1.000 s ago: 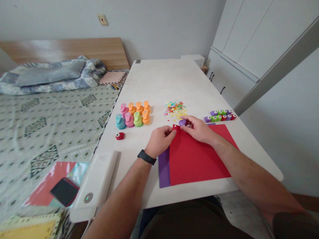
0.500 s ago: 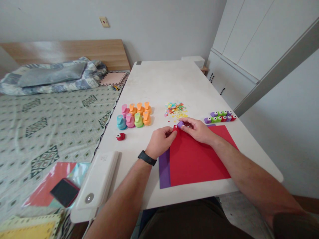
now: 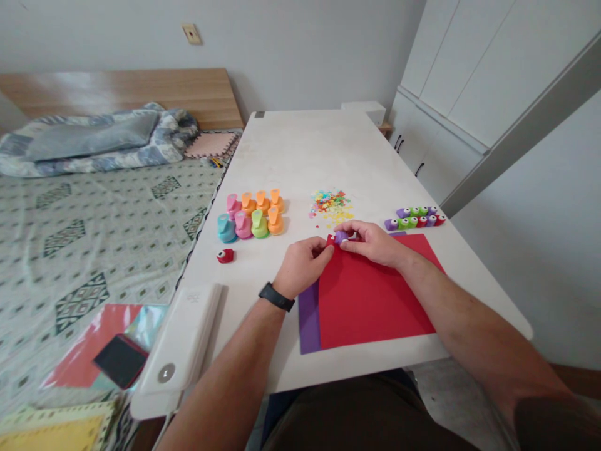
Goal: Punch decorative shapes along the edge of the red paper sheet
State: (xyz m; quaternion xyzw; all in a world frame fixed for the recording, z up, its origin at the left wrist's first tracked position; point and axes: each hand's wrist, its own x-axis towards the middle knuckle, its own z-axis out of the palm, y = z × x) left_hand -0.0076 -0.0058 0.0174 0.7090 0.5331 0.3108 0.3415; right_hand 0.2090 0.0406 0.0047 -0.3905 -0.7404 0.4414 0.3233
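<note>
Purple lever punch (image 3: 342, 237) sits on the top corner of the red card (image 3: 370, 300) on the desk (image 3: 323, 144), my right hand (image 3: 370, 244) with fingers clamped around it, my left hand (image 3: 303, 266) with fingers pinched together steadying that corner.

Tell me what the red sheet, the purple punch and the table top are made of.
The red sheet looks like matte card or heavy paper: flat, with crisp cut edges. The purple punch seems to be moulded plastic, with a slight sheen, though fingers hide most of it. The table top looks like white laminate or painted board, smooth with a soft shine; its core doesn't show.
</note>
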